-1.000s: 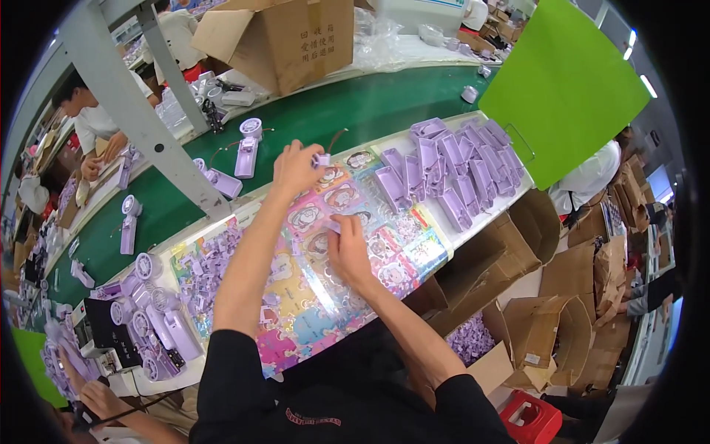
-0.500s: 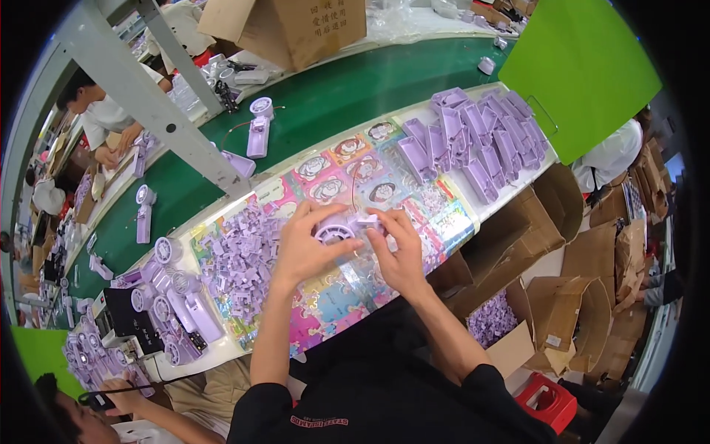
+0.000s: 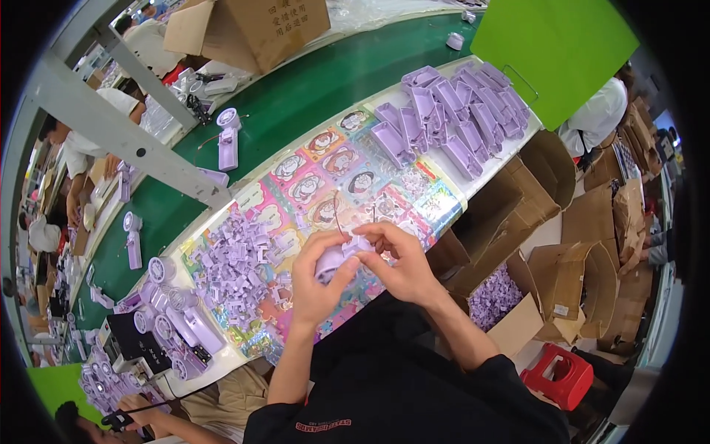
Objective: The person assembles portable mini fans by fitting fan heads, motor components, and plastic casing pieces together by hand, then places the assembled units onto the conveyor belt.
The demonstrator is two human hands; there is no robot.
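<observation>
My left hand point(image 3: 319, 285) is closed round a light purple round fan head point(image 3: 328, 260), its thumb along the near side. My right hand point(image 3: 403, 260) pinches a small purple plastic piece point(image 3: 358, 245) against the side of that head. A thin red wire sticks up from between the hands. Fingers cover much of both parts, so I cannot tell whether they are joined. Just left of my left hand lies a pile of small purple brackets point(image 3: 238, 259). Sticker sheets point(image 3: 325, 177) with cartoon pictures cover the table beneath my hands.
Purple handle shells point(image 3: 466, 140) are heaped at the table's far right. Assembled purple fans point(image 3: 177, 311) stand at the left, near a seated person. Beyond the table runs a green conveyor point(image 3: 296, 96) with fans on it. Cardboard boxes point(image 3: 518, 200) and a red stool point(image 3: 558, 376) are at right.
My hands have drawn closer together, and the fan head has turned so its open ring no longer faces up. The right fingers now press the small piece against it. The whole view has shifted.
</observation>
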